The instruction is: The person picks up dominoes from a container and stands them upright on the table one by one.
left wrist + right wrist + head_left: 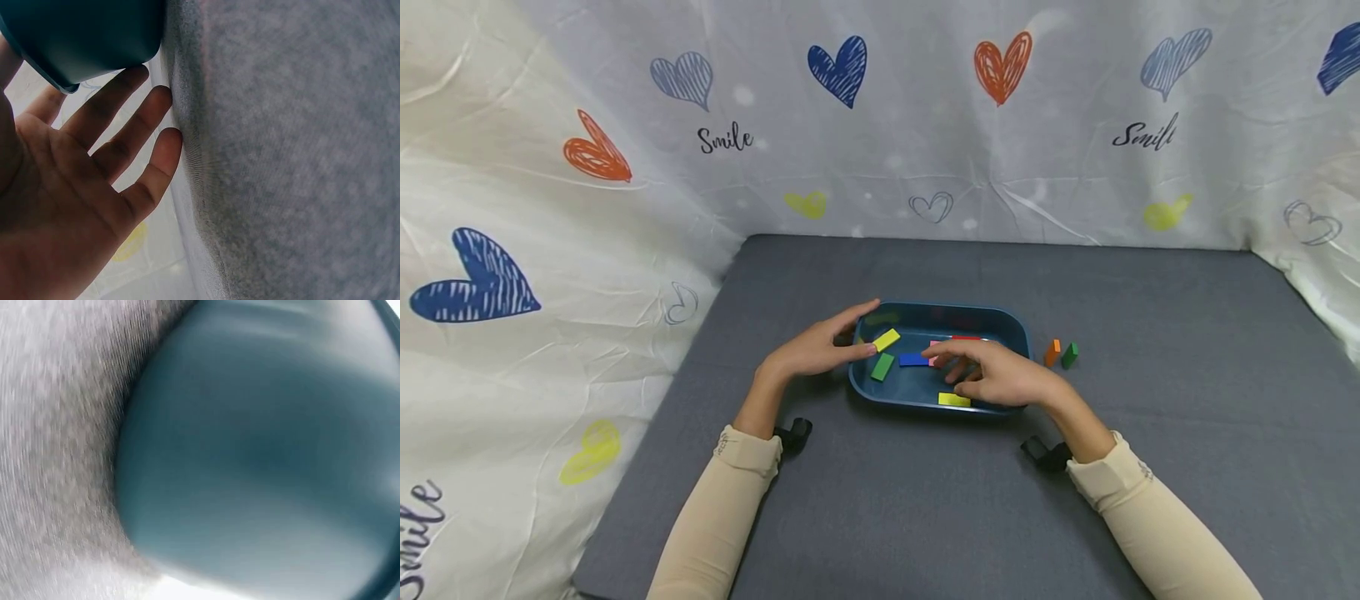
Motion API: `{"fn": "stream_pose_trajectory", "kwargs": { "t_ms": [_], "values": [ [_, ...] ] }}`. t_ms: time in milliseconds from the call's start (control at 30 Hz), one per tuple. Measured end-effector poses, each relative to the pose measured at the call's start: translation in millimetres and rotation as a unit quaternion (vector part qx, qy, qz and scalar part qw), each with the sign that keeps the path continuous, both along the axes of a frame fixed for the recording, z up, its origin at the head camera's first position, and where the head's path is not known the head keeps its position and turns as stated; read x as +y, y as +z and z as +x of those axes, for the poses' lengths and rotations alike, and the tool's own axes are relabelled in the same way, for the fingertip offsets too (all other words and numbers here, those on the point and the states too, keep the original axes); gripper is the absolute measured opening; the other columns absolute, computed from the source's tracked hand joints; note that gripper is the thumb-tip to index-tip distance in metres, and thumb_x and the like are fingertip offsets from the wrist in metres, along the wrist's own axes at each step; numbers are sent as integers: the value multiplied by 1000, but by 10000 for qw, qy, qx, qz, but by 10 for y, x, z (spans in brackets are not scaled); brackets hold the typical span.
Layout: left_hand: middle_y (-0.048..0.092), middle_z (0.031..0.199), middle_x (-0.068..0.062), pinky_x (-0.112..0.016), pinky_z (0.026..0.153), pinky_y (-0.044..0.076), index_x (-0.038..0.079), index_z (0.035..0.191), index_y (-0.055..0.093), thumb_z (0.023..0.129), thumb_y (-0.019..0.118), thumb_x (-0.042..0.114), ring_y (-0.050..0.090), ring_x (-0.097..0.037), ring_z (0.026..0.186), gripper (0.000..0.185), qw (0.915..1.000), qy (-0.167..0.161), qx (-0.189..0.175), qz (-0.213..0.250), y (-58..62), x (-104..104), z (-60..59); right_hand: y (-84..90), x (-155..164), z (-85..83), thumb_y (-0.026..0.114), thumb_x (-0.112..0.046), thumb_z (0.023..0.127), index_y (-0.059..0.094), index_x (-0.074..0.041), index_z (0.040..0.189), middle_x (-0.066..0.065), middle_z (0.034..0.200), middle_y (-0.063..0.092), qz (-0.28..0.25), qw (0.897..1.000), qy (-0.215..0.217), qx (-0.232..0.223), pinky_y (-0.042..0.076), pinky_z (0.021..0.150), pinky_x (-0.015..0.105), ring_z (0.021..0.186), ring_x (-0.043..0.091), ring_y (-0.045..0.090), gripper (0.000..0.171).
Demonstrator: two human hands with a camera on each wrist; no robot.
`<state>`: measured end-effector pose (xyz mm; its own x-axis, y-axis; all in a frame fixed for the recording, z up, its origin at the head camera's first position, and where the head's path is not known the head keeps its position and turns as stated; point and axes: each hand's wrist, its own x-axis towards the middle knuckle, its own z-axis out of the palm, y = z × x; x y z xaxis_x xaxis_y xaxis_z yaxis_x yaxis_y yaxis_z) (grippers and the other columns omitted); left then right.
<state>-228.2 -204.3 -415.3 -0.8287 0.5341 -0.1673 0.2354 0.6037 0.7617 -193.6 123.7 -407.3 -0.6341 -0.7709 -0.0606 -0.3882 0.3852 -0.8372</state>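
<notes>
1) One right hand (998,373) over the blue tray (917,385), fingers a bit bent, nothing seen in its grip
2) Just by its thumb, yellow block (954,400), long side left to right
3) Left of its pointing finger, blue block (913,360), same way, nearer right hand
4) Left hand (815,350) spread at tray's left end

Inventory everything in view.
Tray: 1, dark blue, on tablecloth
Blocks: 2, yellow, in tray
Blocks: 2, green, in tray and right of it
Block: 1, blue, in tray
Block: 1, pink, in tray, partly hidden
Block: 1, red, tray's far side
Block: 1, orange, right of tray
Tablecloth: 1, grey, under tray
Curtain: count unclear, patterned white, behind tablecloth
Wrist cameras: 2, black, on wrists
Sleeves: 2, beige, on arms
Left hand: 1, bare, at tray's left end
Right hand: 1, bare, over tray
</notes>
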Motion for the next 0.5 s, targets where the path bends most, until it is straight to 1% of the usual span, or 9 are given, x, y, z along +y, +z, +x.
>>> {"fn": "stream_pose_trajectory", "kwargs": {
  "t_ms": [133,233,433,500],
  "values": [
    [24,169,1,-63,117,34,39,162,22,99,64,48,37,-38,150,77,10000,11,-4,-15,4,3,4,9,31,3,61,8,95,47,-3,151,25,132,61,76,9999,78,-15,59,91,40,105,33,70,59],
    [24,169,2,-63,118,34,40,162,22,99,64,48,36,-38,150,77,10000,4,-18,-4,5,0,8,14,32,4,62,7,95,49,-4,149,23,129,62,137,9997,166,-149,59,88,35,101,30,71,57],
    [24,169,2,-63,117,34,39,162,22,99,64,48,35,-39,151,76,10000,-7,-24,19,9,-3,15,21,26,-11,61,6,96,47,-4,151,21,129,63,257,9978,442,-413,58,88,33,102,25,71,57],
    [24,169,2,-63,117,34,39,162,22,99,64,48,36,-39,150,76,10000,-10,-20,30,13,0,15,29,29,-15,59,7,97,47,-3,151,22,128,64,232,9967,491,-606,58,90,32,105,25,71,56]
  ]
}}
